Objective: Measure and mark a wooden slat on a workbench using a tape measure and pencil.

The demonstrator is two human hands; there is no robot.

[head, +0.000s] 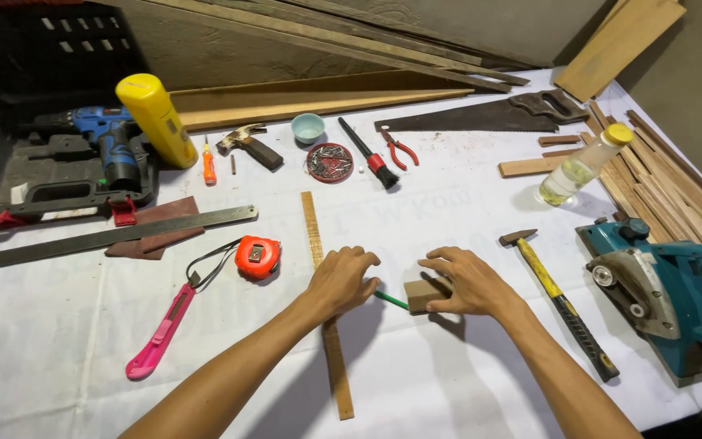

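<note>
My left hand (341, 279) rests on a long wooden ruler (313, 228) that runs toward me across the white table cover; its curled fingers grip a green pencil (390, 300) whose tip points right. My right hand (466, 283) grips a small wooden block (418, 294) just right of the ruler, fingers over its top. The pencil tip nearly touches the block's left face.
Around lie an orange tape measure (257, 257), pink utility knife (161, 332), steel rule (115, 236), yellow-handled hammer (564, 307), teal power planer (676, 293), plastic bottle (580, 166), handsaw (481, 118), pliers (400, 149), brush (366, 152), nail tin (329, 162), claw hammer (249, 145), blue drill in case (107, 146), yellow bottle (158, 119), wood strips (668, 187).
</note>
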